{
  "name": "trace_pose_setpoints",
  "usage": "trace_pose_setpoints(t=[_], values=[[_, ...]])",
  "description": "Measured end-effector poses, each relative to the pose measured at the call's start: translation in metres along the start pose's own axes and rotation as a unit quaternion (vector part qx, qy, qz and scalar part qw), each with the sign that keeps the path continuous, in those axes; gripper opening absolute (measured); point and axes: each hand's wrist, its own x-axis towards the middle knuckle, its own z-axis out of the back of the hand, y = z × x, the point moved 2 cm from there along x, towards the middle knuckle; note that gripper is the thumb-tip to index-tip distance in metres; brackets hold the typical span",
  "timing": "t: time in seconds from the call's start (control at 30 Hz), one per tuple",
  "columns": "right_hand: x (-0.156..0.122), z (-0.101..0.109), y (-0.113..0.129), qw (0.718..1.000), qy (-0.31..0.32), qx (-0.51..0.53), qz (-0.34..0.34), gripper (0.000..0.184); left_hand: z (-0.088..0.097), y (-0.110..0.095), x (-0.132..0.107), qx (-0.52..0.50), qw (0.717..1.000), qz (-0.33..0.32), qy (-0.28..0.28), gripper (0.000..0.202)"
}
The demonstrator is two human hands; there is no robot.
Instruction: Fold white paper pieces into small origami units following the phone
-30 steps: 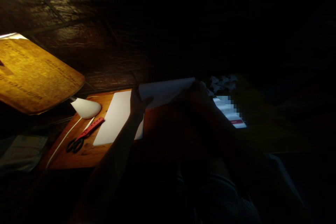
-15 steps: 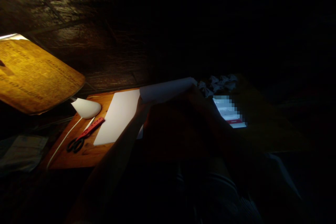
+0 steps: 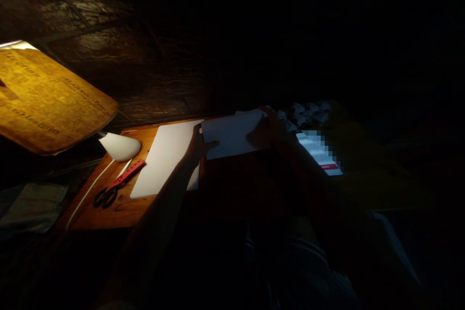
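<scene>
A white sheet of paper (image 3: 232, 135) is stretched between my two hands above the wooden table. My left hand (image 3: 198, 144) grips its left edge, thumb lying over the near face. At the right edge, my right hand (image 3: 269, 128) is closed on the paper; shadow hides most of its fingers. Flat under my left forearm lies white paper (image 3: 163, 155), brightly lit; whether it is one sheet or a stack I cannot tell. Scissors (image 3: 106, 197) with black handles and a red perforated sheath or strip (image 3: 127, 174) rest left of it.
A lamp with a yellow printed shade (image 3: 54, 101) and white base (image 3: 121, 147) stands at the table's left end, its white cord (image 3: 89, 196) running down. Crumpled pieces (image 3: 308, 114) lie at the back right, behind a lit screen (image 3: 314, 152). The wooden table (image 3: 123, 218) meets a dark wall.
The held sheet was curved over like a roll; now it hangs flatter with its face toward me. My left thumb shows on its front. The view has shifted slightly.
</scene>
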Motion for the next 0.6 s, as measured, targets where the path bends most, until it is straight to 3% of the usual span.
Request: trace_pose_setpoints(t=[0.2, 0.43, 0.6], values=[[-0.004, 0.009, 0.001, 0.997, -0.032, -0.058, -0.03, 0.065, 0.004, -0.01, -0.004, 0.038, 0.999, -0.005, 0.011, 0.101], [-0.002, 0.006, 0.002, 0.995, -0.039, -0.068, -0.065, 0.061, 0.004, -0.015, -0.008, 0.049, 0.998, -0.023, -0.028, 0.058], [-0.002, 0.006, 0.005, 0.992, -0.025, -0.051, -0.113, 0.047, 0.01, -0.01, -0.002, 0.084, 0.995, -0.033, -0.049, 0.056]])
